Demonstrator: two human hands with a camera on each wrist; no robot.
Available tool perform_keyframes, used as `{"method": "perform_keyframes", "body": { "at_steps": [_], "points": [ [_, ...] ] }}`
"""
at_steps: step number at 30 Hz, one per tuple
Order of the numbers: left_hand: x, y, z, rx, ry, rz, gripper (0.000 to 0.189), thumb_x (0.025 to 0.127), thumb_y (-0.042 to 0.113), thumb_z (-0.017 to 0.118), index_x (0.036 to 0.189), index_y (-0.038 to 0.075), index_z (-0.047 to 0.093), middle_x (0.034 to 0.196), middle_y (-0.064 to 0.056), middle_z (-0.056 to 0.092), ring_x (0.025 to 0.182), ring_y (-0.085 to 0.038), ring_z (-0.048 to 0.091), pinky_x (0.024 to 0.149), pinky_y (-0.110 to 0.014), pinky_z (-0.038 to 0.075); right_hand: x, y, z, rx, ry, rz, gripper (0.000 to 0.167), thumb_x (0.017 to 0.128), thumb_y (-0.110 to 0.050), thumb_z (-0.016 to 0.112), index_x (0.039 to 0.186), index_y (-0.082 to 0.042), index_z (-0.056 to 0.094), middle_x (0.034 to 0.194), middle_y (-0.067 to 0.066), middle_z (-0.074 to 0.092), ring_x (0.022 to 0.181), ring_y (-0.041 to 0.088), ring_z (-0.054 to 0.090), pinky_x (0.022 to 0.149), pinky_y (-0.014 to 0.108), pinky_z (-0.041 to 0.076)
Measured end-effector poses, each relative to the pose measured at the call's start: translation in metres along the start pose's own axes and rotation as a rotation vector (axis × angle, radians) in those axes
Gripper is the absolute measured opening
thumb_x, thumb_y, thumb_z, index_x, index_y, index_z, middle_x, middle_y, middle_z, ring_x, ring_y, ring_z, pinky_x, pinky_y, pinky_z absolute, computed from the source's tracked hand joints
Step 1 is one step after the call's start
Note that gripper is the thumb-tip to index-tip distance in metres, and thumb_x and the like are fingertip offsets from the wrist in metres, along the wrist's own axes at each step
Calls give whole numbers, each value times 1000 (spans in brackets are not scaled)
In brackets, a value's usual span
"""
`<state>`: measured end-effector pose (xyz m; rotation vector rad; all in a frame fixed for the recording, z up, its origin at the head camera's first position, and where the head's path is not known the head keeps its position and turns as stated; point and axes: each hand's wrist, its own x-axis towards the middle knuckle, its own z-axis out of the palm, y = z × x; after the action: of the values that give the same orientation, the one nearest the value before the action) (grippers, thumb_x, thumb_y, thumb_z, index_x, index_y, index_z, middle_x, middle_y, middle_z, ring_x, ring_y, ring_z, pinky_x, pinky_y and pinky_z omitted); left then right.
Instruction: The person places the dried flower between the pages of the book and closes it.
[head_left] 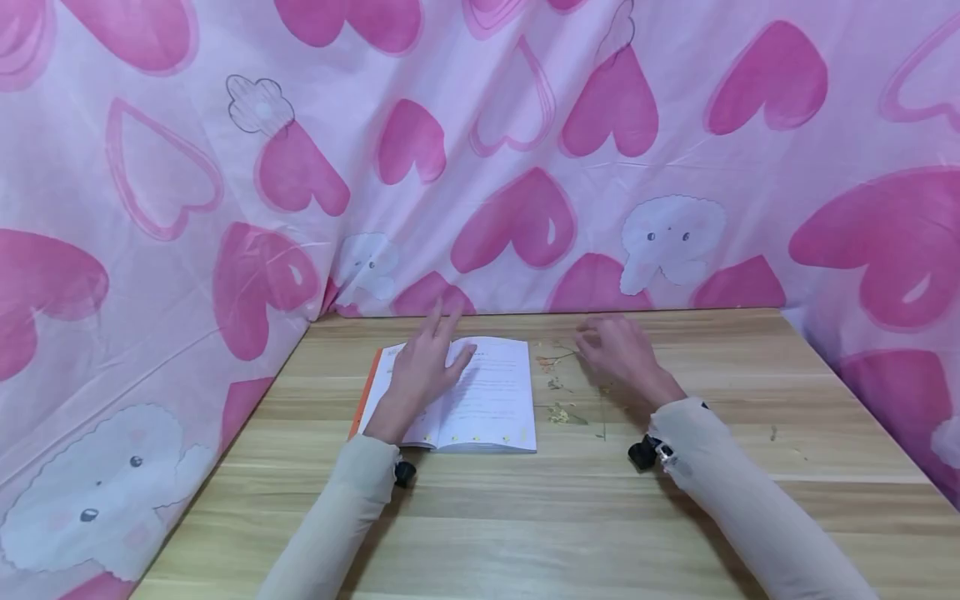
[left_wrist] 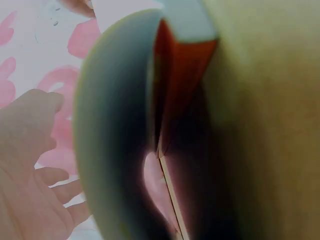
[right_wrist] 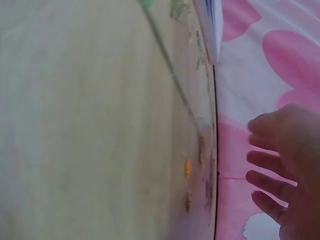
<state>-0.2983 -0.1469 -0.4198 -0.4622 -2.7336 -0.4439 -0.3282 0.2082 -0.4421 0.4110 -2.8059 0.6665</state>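
An open book (head_left: 491,400) with printed white pages and an orange cover edge lies on the table. My left hand (head_left: 422,367) is over its left page and centre fold, fingers spread and holding nothing. In the left wrist view the book's orange edge (left_wrist: 187,65) shows beside the hand. To the right of the book lie several small dried flowers (head_left: 558,414), some orange, others yellowish, with thin stems. Close to the topmost of them is my right hand (head_left: 618,350), its fingers loosely bent. The right wrist view shows nothing in those fingers, with a long thin stem (right_wrist: 167,60) on the table nearby.
The wooden table (head_left: 525,525) ends at the back against a pink heart-patterned cloth (head_left: 517,217), which also hangs along both sides. Small plant bits (head_left: 773,432) lie on the table's right part. Dark wrist cameras (head_left: 642,454) are strapped under both sleeves.
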Motion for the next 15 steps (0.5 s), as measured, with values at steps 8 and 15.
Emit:
{"method": "perform_keyframes", "body": {
  "at_steps": [8, 15],
  "points": [
    [-12, -3, 7, 33, -33, 9, 63, 103, 52, 69, 154, 18, 57, 170, -15, 46, 137, -41, 64, 86, -61, 64, 0, 6, 4, -79, -68, -22, 18, 98, -17, 75, 113, -11, 83, 127, 10, 78, 124, 40, 68, 110, 62, 51],
    [-20, -5, 5, 47, -176, -45, 75, 98, 62, 71, 155, 16, 58, 163, -14, 56, 142, -39, 61, 106, -60, 58, 3, 9, 5, -102, -105, -31, 12, 98, -17, 77, 107, -12, 83, 119, 12, 76, 117, 39, 68, 105, 62, 53]
  ]
}}
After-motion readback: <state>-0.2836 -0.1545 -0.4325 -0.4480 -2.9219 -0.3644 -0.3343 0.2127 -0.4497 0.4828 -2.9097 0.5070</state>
